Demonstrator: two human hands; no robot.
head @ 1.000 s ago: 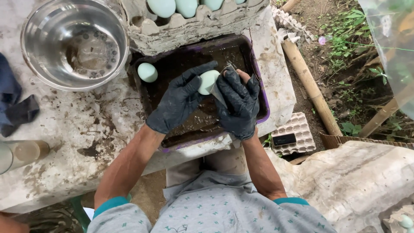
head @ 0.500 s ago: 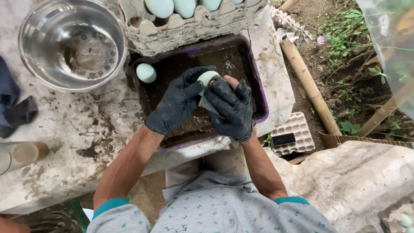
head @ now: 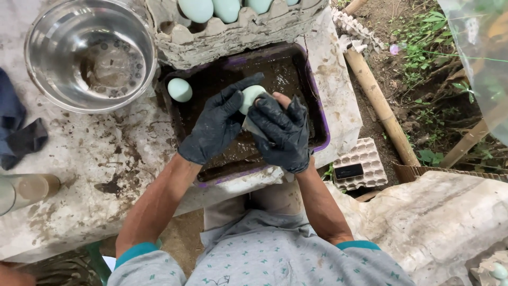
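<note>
**Black gloves, pale egg, muddy tray**

Black rubber gloves cover both hands, and between them sits a pale green egg (head: 251,97). The left hand (head: 216,127) cups the egg from its left side, fingers stretched up and over the shell. The right hand (head: 283,132) closes on it from the right, fingers curled round the lower part, so that only the egg's top shows between the two gloves. Both hands grip the egg together, above a dark tray (head: 323,132) with a purple rim, whose bottom is coated in wet brown mud.

Just left of the left hand's fingertips, a second pale egg (head: 180,89) lies at the tray's far left corner. Beyond both hands, past the tray's far edge, stands a grey mud-stained egg carton (head: 233,37) holding more pale eggs in its cups. Further left of the left hand, a steel bowl (head: 91,53) rests on the dirty white counter (head: 79,175), with a little cloudy water in it. At the counter's left edge lies a dark blue cloth (head: 18,130), and nearer the person's left elbow a glass cylinder (head: 26,190) lies on its side.

To the right of the right hand, down on the ground, an empty egg tray (head: 360,167) carries a small black object, and a bamboo pole (head: 381,108) runs beside it.
</note>
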